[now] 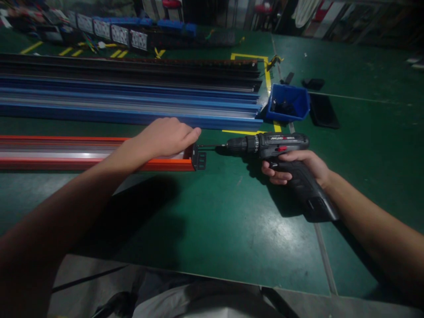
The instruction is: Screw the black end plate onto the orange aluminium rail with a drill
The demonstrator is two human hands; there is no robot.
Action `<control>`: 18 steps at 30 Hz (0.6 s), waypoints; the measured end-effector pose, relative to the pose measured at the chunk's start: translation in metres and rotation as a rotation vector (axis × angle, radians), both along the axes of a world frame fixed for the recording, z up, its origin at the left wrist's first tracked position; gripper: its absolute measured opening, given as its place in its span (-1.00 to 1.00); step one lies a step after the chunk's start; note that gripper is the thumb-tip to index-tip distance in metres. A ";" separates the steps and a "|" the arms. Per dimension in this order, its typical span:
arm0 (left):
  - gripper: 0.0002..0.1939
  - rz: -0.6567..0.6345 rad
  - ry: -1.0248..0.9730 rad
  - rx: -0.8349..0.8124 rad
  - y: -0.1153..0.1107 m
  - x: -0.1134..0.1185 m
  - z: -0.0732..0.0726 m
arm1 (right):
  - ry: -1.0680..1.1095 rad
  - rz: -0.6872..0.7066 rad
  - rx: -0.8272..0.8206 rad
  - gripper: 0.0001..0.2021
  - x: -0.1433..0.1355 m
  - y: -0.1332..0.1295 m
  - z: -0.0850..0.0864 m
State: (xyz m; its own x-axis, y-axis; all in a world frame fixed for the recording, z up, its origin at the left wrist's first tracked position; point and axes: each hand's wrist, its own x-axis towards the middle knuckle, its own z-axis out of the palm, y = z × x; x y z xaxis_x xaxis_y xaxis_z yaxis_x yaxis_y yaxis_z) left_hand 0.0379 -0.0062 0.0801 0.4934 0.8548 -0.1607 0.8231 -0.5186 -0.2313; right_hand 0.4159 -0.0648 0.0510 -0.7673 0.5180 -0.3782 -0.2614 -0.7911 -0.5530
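Observation:
An orange metal channel lies on the green table, running in from the left edge. A black slotted end bracket sits at its right end. My left hand is wrapped over the channel close to that end, its thumb by the bracket. In my right hand is a black cordless drill, gripped by its handle and lying level. The drill's long thin bit points left and reaches the bracket; whether it sits in a screw is too small to tell.
Blue channels and black channels lie parallel behind the orange one. A blue bin holds small dark parts. Beside it rests a dark flat object. Wired modules line the back. The table's front edge is near my body.

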 end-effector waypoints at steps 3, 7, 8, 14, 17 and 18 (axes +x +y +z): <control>-0.31 -0.012 -0.021 0.001 0.000 -0.001 0.000 | 0.004 0.006 0.004 -0.74 -0.001 0.000 0.001; -0.31 -0.009 -0.053 -0.002 -0.001 -0.001 0.001 | 0.012 0.018 0.004 -0.74 -0.001 0.000 0.001; -0.31 -0.008 -0.059 0.000 -0.001 -0.001 0.001 | 0.012 0.019 0.006 -0.74 -0.001 0.000 0.001; -0.25 0.009 -0.056 -0.016 -0.002 -0.001 0.000 | -0.005 0.005 0.017 -0.75 -0.001 0.000 0.001; -0.25 0.028 -0.074 -0.032 -0.001 -0.002 -0.001 | -0.017 -0.003 -0.003 -0.75 -0.001 0.000 0.002; -0.25 0.027 -0.076 -0.036 -0.001 -0.002 -0.001 | -0.022 -0.006 -0.007 -0.75 -0.001 -0.001 0.002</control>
State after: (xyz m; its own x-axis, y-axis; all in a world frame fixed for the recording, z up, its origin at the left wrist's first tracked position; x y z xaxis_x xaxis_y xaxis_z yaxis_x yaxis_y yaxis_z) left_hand 0.0362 -0.0072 0.0794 0.4818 0.8625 -0.1549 0.8516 -0.5025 -0.1490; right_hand 0.4147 -0.0654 0.0532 -0.7557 0.5194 -0.3989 -0.2535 -0.7936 -0.5531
